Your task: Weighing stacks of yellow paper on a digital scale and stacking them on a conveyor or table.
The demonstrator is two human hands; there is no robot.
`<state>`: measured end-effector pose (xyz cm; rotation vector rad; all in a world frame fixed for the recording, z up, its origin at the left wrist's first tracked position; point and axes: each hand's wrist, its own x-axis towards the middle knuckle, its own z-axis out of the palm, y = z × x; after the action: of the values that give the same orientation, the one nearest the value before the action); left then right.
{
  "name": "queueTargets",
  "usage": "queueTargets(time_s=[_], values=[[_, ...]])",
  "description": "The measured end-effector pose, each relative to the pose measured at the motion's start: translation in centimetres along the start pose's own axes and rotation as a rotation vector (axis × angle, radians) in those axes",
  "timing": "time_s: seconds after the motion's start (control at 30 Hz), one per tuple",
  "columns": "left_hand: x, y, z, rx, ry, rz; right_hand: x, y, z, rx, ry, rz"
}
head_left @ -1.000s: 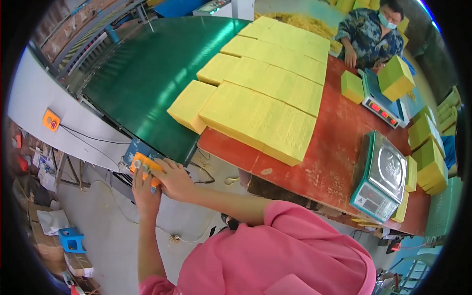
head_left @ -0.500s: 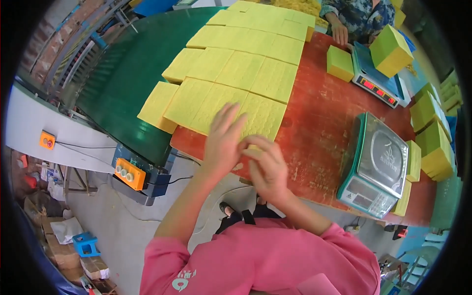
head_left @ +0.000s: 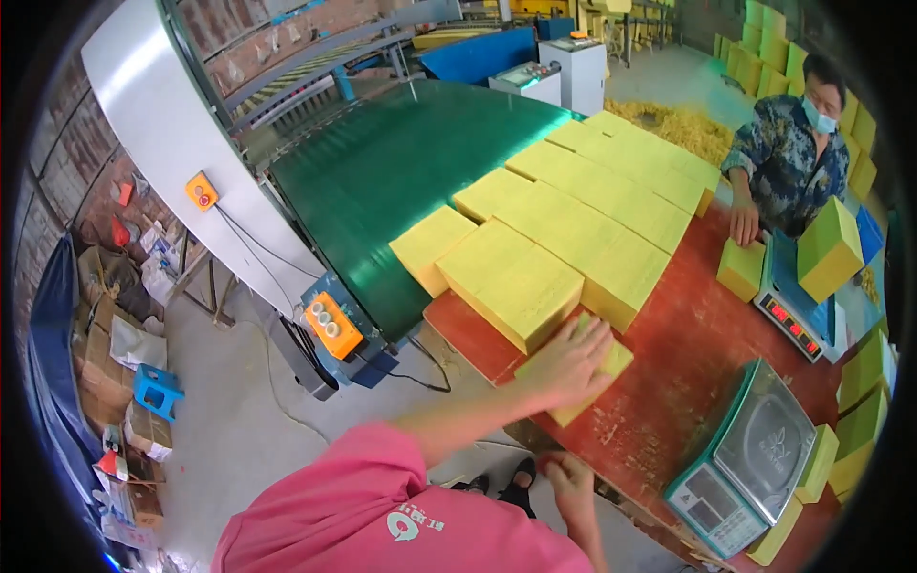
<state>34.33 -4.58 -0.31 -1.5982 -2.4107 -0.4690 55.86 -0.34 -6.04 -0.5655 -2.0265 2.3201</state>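
My left hand reaches across and lies palm down on a low yellow paper stack, its fingers stretched over the top. The stack sits askew at the near end of the rows, beside a taller yellow paper block. My thumb is mostly hidden. Lower down, just off the table's near edge, my right hand is curled closed; what its fingers hold, if anything, cannot be seen. Several more yellow blocks stand packed in rows, partly on the red table.
A green conveyor belt runs left of the rows, with an orange button box at its near end. A silver-topped scale stands at the right. Beyond it, a co-worker rests a hand on a yellow block near a second scale.
The view has swung leftward and up. My hands, close together before, have parted: the left now lies on the low stack, the right is lower by the table edge.
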Motion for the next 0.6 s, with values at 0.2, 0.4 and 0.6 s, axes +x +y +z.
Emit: queueTargets(time_s=[0.2, 0.4, 0.6], values=[[-6.7, 6.3, -2.9, -0.208, -0.046, 0.131, -1.7, 9.7, 2.3, 0.778, 0.047, 0.120], [-12.8, 5.2, -3.2, -0.235, 0.071, -0.156, -3.7, 7.3, 4.8, 0.763, 0.013, -0.044], [-10.2, 5.2, 0.6, -2.002, -0.154, -0.521, -10.7, -3.6, -0.8, -0.257, 0.358, -0.533]])
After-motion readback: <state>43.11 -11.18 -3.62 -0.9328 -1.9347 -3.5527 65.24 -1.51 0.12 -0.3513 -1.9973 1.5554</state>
